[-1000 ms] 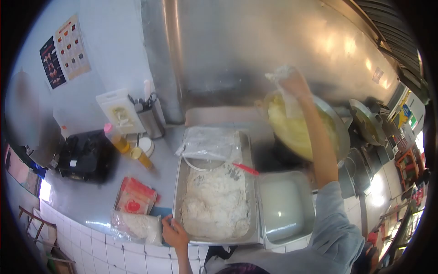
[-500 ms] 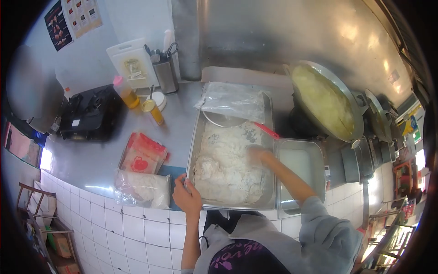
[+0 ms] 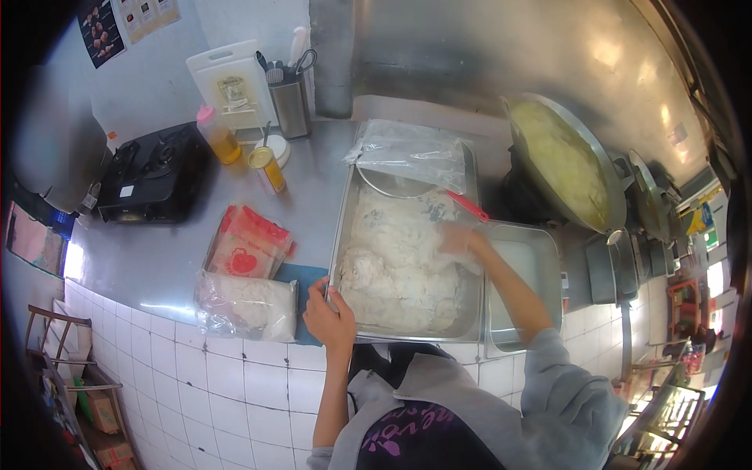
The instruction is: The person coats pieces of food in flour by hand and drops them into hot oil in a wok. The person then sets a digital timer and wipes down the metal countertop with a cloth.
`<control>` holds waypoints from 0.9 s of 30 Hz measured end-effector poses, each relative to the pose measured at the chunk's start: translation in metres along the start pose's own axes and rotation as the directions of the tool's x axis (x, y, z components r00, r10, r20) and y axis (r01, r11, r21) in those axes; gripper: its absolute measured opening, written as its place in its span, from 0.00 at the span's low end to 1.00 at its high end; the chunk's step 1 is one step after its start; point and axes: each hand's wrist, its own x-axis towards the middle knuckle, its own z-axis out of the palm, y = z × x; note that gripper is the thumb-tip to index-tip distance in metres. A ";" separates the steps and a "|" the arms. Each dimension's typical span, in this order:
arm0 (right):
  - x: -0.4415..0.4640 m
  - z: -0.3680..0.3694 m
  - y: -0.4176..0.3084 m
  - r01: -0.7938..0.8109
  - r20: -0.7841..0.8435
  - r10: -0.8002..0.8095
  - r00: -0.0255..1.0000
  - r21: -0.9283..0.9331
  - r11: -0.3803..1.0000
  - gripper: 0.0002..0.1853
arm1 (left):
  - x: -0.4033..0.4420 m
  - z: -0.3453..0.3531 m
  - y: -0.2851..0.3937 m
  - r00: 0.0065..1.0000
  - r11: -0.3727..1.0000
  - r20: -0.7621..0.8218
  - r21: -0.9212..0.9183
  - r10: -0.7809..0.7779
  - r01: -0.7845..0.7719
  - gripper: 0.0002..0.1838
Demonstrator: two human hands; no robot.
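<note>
A deep metal tray (image 3: 478,313) holds a spread of white flour (image 3: 399,235), with a lumpy, floury mound at its left. My left hand (image 3: 329,313) grips the tray's left rim close to the front corner, fingers bent over the edge. Over the right side of the flour is my right hand (image 3: 460,241), pale, blurred and seemingly in a clear plastic glove; its fingers cannot be made out. At the tray's far end, a round strainer (image 3: 392,184) with a red handle (image 3: 468,205) lies partly under a clear plastic bag (image 3: 411,157).
Right of the tray stands a second metal pan (image 3: 521,286) with whitish liquid. A large wok (image 3: 568,168) of yellowish oil sits behind it. To the left are a bag of white powder (image 3: 247,305), a red-and-white packet (image 3: 251,243), an oil bottle (image 3: 219,137) and a black stove (image 3: 157,176).
My right hand has shifted slightly right and toward me over the flour. My left hand stays on the tray rim. The whole view has tilted a little.
</note>
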 end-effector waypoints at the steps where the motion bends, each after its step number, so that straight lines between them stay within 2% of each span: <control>1: 0.000 -0.007 0.003 -0.009 -0.152 -0.001 0.988 -0.062 0.998 0.28 | 0.000 0.000 0.000 1.000 1.000 -0.003 0.011 0.006 -0.006 0.13; 2: -0.004 -0.015 0.000 -0.028 -0.301 -0.010 0.954 -0.120 0.992 0.26 | 0.000 0.001 0.000 1.000 1.000 -0.003 0.023 0.013 -0.013 0.13; 3: -0.009 -0.022 -0.002 -0.031 -0.297 -0.005 0.955 -0.117 0.993 0.26 | -0.001 0.000 0.000 1.000 1.000 0.003 0.024 0.011 -0.011 0.13; 5: -0.030 -0.045 -0.022 -0.063 -0.239 0.062 0.969 0.007 0.998 0.26 | -0.001 -0.001 0.002 1.000 1.000 -0.011 0.009 0.012 -0.012 0.13; 9: -0.012 -0.020 0.005 -0.083 -0.209 0.075 0.975 -0.032 0.996 0.27 | 0.000 0.001 0.000 1.000 1.000 -0.007 0.013 0.000 0.000 0.12; 11: 0.003 0.010 0.037 0.247 -0.061 -0.239 0.969 0.265 0.932 0.26 | 0.000 0.000 0.001 1.000 1.000 -0.012 0.011 0.006 -0.005 0.12; 12: -0.001 0.014 0.030 0.248 -0.058 -0.241 0.969 0.264 0.932 0.26 | 0.000 0.000 0.002 1.000 1.000 -0.014 0.012 0.002 -0.002 0.12; 13: -0.009 0.015 0.016 0.241 0.039 -0.241 0.970 0.000 0.971 0.26 | 0.000 -0.001 0.002 1.000 1.000 -0.014 0.012 0.006 -0.006 0.12; 14: -0.018 0.017 0.002 0.240 0.133 -0.212 0.968 -0.263 0.934 0.26 | 0.000 -0.001 0.002 1.000 1.000 -0.013 0.012 0.012 -0.012 0.12; 18: -0.038 0.033 -0.034 0.304 0.257 -0.233 0.938 -0.284 0.909 0.24 | 0.001 -0.001 0.003 1.000 1.000 -0.025 0.016 0.010 -0.009 0.12; 20: -0.040 0.062 -0.027 0.226 -0.077 -0.297 0.952 -0.479 0.848 0.23 | 0.001 -0.001 0.003 1.000 0.999 -0.017 0.032 0.009 -0.008 0.12; 24: -0.035 0.067 -0.019 0.223 -0.033 -0.261 0.965 -0.421 0.879 0.23 | 0.001 -0.001 0.004 1.000 1.000 0.007 0.013 -0.008 0.008 0.13; 26: -0.021 0.069 -0.004 0.308 -0.173 -0.352 0.920 -0.238 0.921 0.23 | 0.000 -0.001 0.003 1.000 0.999 0.004 0.030 -0.011 0.011 0.13; 27: -0.031 0.055 -0.013 0.310 -0.172 -0.354 0.919 -0.237 0.921 0.23 | 0.000 -0.001 0.002 1.000 0.999 0.003 0.033 -0.012 0.012 0.13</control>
